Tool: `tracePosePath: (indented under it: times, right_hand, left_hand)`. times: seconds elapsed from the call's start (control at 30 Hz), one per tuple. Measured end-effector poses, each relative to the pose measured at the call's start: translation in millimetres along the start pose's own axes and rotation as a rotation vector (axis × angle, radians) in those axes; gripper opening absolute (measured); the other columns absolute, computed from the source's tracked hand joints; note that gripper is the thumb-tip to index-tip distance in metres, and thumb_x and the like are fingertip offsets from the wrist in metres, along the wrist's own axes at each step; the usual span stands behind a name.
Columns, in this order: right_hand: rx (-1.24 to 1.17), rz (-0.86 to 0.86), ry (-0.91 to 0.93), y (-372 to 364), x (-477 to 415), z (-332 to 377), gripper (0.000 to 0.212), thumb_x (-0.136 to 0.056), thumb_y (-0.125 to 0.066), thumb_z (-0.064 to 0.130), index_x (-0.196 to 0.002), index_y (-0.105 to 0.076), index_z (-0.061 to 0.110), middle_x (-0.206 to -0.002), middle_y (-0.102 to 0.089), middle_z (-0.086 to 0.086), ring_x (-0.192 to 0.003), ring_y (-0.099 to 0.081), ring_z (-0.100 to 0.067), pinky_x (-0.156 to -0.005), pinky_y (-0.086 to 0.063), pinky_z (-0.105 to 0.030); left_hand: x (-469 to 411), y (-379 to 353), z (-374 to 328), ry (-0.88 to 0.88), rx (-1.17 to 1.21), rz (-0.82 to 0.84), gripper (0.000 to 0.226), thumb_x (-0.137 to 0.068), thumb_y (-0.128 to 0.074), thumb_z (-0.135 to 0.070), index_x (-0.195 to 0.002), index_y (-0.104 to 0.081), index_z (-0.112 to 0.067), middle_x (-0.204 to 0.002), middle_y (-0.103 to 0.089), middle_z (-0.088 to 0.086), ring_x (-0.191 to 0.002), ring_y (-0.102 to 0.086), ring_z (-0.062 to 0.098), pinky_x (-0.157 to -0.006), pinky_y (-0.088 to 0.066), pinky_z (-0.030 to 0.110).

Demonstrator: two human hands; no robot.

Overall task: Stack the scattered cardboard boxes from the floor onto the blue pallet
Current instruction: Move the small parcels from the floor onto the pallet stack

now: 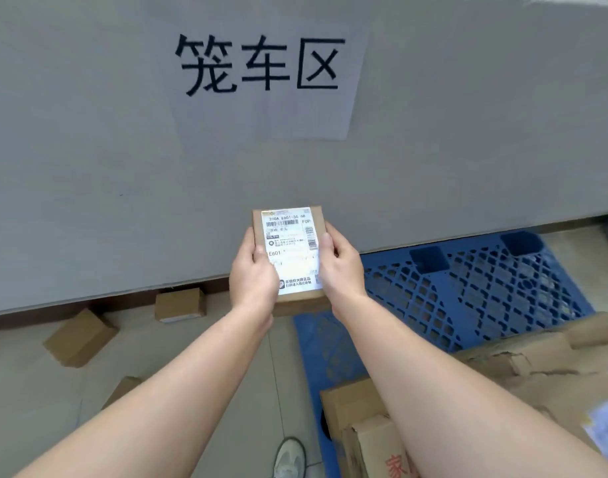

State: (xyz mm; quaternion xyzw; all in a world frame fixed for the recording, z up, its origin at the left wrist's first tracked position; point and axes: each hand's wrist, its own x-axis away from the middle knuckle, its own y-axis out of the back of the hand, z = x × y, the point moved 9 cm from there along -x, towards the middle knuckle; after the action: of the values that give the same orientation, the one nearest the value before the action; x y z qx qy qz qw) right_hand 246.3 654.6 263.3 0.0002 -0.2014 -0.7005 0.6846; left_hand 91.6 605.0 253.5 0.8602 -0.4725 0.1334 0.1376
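A small flat cardboard box with a white shipping label on top is held out in front of me, above the floor near the pallet's left corner. My left hand grips its left edge and my right hand grips its right edge, thumbs on top. The blue plastic lattice pallet lies on the floor to the right. Several cardboard boxes and torn brown cardboard sit on its near end. Loose boxes lie on the floor at left: one by the wall, another further left.
A grey wall with a paper sign stands straight ahead. A third box corner peeks from behind my left forearm. My shoe is on the tiled floor below.
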Motion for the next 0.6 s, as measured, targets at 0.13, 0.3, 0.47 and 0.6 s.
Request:
tracePosePath:
  times: [0.13,0.3,0.47,0.6]
  right_hand:
    - [-0.006,-0.068,0.036,44,45,40,0.035,-0.102,-0.036,0.034,-0.131,-0.055,0.035,-0.109,-0.063,0.021,-0.104,-0.059,-0.004,-0.091,-0.051,-0.032]
    - [-0.021,-0.144,0.047,93,109,68,0.035,-0.100,-0.035,0.038,-0.128,-0.056,0.037,-0.112,-0.067,0.015,-0.102,-0.063,-0.010,-0.089,-0.053,-0.042]
    - [-0.025,-0.214,0.043,149,168,83,0.040,-0.098,-0.035,0.043,-0.133,-0.052,0.036,-0.121,-0.063,0.014,-0.108,-0.061,-0.011,-0.092,-0.052,-0.043]
    - [-0.014,-0.245,0.056,202,209,92,0.034,-0.100,-0.033,0.040,-0.125,-0.057,0.038,-0.112,-0.066,0.015,-0.102,-0.062,-0.011,-0.089,-0.053,-0.044]
  left_hand:
    - [55,-3,-48,-0.060,0.019,0.062,0.038,-0.102,-0.027,-0.021,-0.102,-0.059,-0.042,-0.096,-0.066,-0.021,-0.090,-0.063,0.001,-0.087,-0.052,0.033]
    - [125,-4,-84,-0.105,0.016,0.140,0.037,-0.101,-0.025,-0.019,-0.105,-0.060,-0.032,-0.097,-0.068,-0.016,-0.091,-0.063,0.008,-0.088,-0.051,0.035]
    - [199,-15,-109,-0.125,0.032,0.222,0.038,-0.101,-0.025,-0.017,-0.101,-0.060,-0.031,-0.095,-0.068,-0.013,-0.089,-0.063,0.010,-0.078,-0.050,0.029]
    - [254,-37,-122,-0.140,0.036,0.280,0.039,-0.101,-0.025,-0.019,-0.107,-0.061,-0.033,-0.101,-0.069,-0.012,-0.092,-0.064,0.010,-0.078,-0.052,0.033]
